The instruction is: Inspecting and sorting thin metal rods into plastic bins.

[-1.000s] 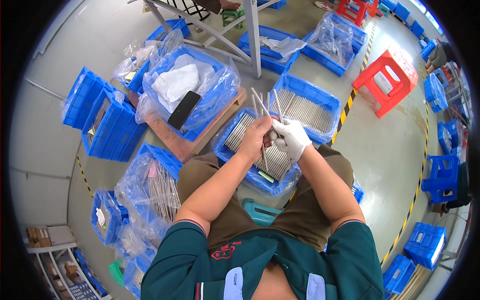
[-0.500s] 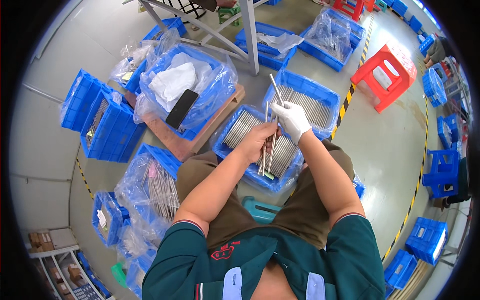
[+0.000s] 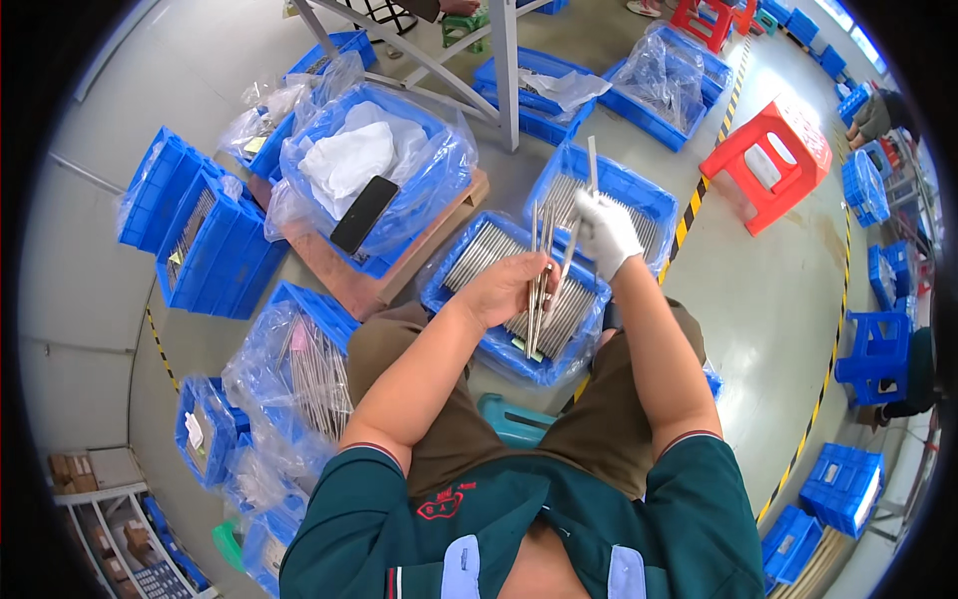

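Observation:
My bare left hand (image 3: 502, 288) is closed round several thin metal rods (image 3: 535, 321), which stand roughly upright between its fingers. In a white glove, my right hand (image 3: 611, 238) grips another metal rod (image 3: 593, 163) that sticks up past the fingers and slants down toward the left hand. Both hands are over a blue bin (image 3: 433, 297) lined with clear plastic, where metal rods lie side by side in rows. Just beyond the right hand, a second blue bin (image 3: 667, 212) holds similar rods.
To the left, a black phone (image 3: 364, 216) lies on a plastic-lined blue crate (image 3: 439, 130) on a wooden pallet (image 3: 344, 280). Nearer left, another bin holds long thin rods (image 3: 317, 374). A red stool (image 3: 768, 165) stands on the right, past striped floor tape. A metal frame post (image 3: 504, 80) rises ahead.
My right hand has moved slightly right and nearer, and its rod now points more upright. The rods in my left hand are more fanned out and more of them show.

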Demonstrator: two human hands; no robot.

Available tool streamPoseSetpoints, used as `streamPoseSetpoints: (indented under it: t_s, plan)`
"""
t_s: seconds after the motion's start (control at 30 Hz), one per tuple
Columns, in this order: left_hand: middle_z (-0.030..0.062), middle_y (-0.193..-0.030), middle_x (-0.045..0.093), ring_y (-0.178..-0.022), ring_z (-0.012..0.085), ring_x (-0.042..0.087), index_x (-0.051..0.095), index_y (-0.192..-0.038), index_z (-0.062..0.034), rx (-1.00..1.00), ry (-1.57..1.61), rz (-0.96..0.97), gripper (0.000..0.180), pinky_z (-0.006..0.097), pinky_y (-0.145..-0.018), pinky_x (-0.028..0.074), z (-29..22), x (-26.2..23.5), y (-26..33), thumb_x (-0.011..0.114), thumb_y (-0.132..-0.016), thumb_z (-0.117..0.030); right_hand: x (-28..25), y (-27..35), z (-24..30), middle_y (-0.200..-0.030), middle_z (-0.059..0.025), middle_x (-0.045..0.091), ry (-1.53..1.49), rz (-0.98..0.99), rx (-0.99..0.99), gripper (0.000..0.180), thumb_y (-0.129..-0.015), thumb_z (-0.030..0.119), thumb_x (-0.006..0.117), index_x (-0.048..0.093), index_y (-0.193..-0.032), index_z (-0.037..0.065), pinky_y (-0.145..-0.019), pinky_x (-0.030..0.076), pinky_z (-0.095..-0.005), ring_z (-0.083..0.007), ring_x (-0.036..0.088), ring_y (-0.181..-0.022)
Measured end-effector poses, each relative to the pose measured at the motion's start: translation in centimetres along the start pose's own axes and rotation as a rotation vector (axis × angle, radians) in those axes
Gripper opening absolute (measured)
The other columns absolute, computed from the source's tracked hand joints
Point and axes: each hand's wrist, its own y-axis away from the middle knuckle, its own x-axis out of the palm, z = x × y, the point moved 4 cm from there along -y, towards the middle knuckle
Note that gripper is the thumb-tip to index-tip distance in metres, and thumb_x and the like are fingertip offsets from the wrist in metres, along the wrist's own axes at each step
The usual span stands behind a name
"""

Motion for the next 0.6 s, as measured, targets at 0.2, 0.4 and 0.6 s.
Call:
streamPoseSetpoints:
  t_s: [0.2,0.4,0.6]
  plan:
    - [0.0031,-0.075,0.054,-0.065,0.0142,0.051,0.059,-0.084,-0.0041,-0.010,-0.002,-0.080,0.032,0.030,-0.060,0.045,-0.1,-0.1,0.1,0.055,-0.090,-0.036,3.8,1.8,-0.4,-0.071,-0.0158,0.063,0.993,0.027,-0.185,0.045,-0.081,0.048,0.054,0.067,-0.079,0.005,-0.068,0.047,-0.0368,-0.0311,0.062,-0.070]
    - [0.0001,-0.075,0.048,-0.058,0.0095,0.043,0.059,-0.086,-0.0034,0.046,0.026,-0.219,0.030,0.023,-0.050,0.037,-0.5,-1.3,0.3,0.058,-0.089,-0.033,3.5,0.9,-0.4,-0.076,-0.0189,0.062,0.934,0.014,-0.240,0.048,-0.082,0.049,0.051,0.065,-0.078,0.004,-0.070,0.046,-0.0398,-0.0359,0.060,-0.077]
    - [0.0000,-0.075,0.051,-0.063,0.0112,0.049,0.059,-0.088,-0.0054,0.236,0.069,-0.357,0.024,0.027,-0.058,0.045,-2.9,-3.4,0.5,0.061,-0.087,-0.030,2.3,2.3,-1.7,-0.065,-0.0026,0.049,0.325,0.167,0.127,0.028,-0.092,0.023,0.046,0.056,-0.105,0.000,-0.045,0.036,-0.0213,-0.0089,0.044,-0.051]
